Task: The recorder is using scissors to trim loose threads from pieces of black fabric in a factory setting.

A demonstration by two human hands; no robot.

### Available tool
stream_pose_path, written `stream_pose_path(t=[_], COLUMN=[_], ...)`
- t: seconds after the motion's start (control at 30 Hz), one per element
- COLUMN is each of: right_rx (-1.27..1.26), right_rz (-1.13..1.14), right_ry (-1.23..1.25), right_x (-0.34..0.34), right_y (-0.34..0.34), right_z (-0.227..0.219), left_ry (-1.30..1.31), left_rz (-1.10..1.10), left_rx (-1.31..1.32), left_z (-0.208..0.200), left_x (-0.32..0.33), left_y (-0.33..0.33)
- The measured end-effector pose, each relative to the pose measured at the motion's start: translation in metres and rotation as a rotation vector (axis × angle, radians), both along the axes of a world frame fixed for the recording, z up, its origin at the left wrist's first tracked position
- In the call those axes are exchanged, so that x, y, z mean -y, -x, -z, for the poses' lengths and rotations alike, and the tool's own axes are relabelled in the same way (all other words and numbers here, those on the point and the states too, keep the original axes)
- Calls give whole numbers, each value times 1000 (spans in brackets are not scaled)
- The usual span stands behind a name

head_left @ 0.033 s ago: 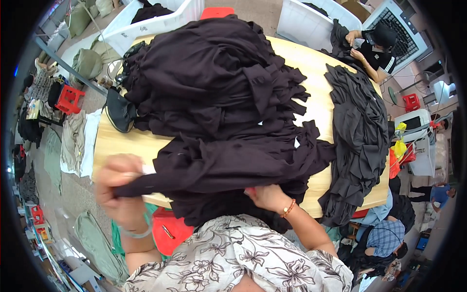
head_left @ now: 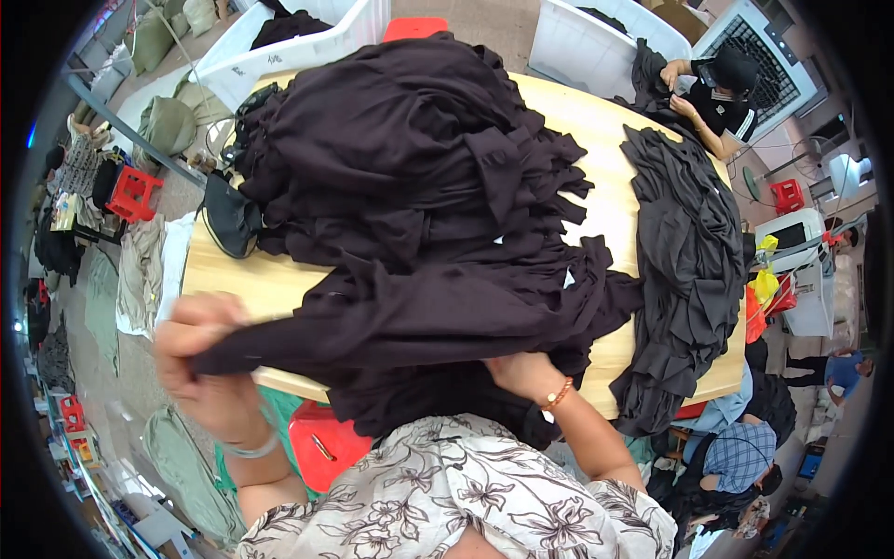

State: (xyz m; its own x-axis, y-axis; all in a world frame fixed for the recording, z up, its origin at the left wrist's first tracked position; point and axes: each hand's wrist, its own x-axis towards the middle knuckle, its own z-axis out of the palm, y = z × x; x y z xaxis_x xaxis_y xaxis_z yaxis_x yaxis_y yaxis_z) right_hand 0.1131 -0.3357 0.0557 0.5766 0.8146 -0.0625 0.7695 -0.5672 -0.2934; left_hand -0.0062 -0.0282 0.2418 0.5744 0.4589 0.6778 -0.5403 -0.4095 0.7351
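Observation:
A dark garment [head_left: 438, 312] lies across the near side of the table, its kind not plain among the folds. At the left, my left hand [head_left: 207, 359] is closed round one end of it, pulled out past the table edge; the hand is slightly blurred. By the near edge my right hand [head_left: 526, 375] grips the garment's lower side, with its fingertips hidden under the cloth. Beyond the garment rises a large heap of dark garments [head_left: 391, 140]. More dark cloth hangs over the near edge towards my lap.
A long pile of dark grey garments [head_left: 689, 279] runs down the right side of the wooden table [head_left: 596, 224]. A black bag-like thing [head_left: 231, 214] sits at the left edge. White bins [head_left: 307, 56] stand beyond. At the far right a person [head_left: 722, 93] handles dark cloth. A red stool [head_left: 321, 447] is at near left.
My left hand has moved a little to the left, drawing the garment's end with it. A white patch beside that hand no longer shows. My right hand stays nearly in place, its fingertips more covered.

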Motion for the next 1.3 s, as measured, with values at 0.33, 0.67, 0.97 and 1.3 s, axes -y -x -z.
stream_pose_path(t=[0.33, 0.67, 0.97, 1.3], right_rx=[531, -295, -313, -247], right_rz=[196, 587, 596, 499], right_ry=[80, 96, -194, -210], right_x=[13, 5, 58, 76], right_y=[-221, -189, -55, -56], right_z=[-101, -66, 9, 35], left_ry=[103, -368, -394, -311], left_rz=[-287, -117, -64, -12], left_rx=[-16, -551, -1019, -791], left_z=[-4, 158, 278, 222], left_x=[-215, -143, -3, -5], left_y=[-136, -133, -49, -33])
